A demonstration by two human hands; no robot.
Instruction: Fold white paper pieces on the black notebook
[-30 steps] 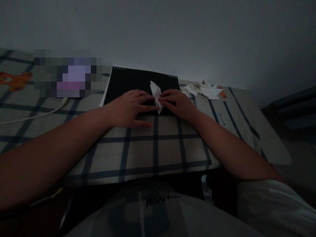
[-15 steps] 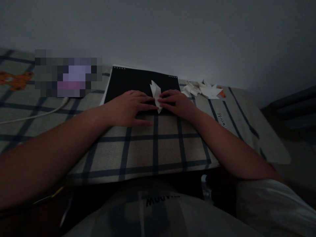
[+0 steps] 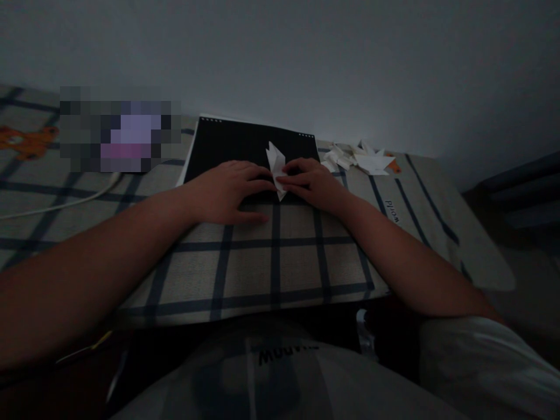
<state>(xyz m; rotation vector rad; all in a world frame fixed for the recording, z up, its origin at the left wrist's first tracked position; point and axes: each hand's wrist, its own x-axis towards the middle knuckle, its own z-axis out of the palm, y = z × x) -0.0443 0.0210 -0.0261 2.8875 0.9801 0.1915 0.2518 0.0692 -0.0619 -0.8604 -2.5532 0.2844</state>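
A small folded piece of white paper (image 3: 275, 158) stands on a black spiral-bound pad (image 3: 236, 137), its pointed end toward me. From the left, my left hand (image 3: 230, 189) rests with fingertips against the paper's edge, its fingers stretched and the thumb held apart over the cloth. On the other side, my right hand (image 3: 310, 184) pinches the lower part of the paper between thumb and fingers. Those fingertips cover some of the folds.
Several white folded paper pieces (image 3: 371, 160) lie right of the pad. A checked tablecloth (image 3: 254, 262) covers the table. At left are a blurred-out device (image 3: 135, 131) with a white cable (image 3: 83, 200) and an orange printed figure (image 3: 32, 143). A wall (image 3: 280, 64) borders the back.
My left fingertips have shifted slightly left on the paper. My right fingers have moved a little over its lower part. The paper stays in nearly the same place.
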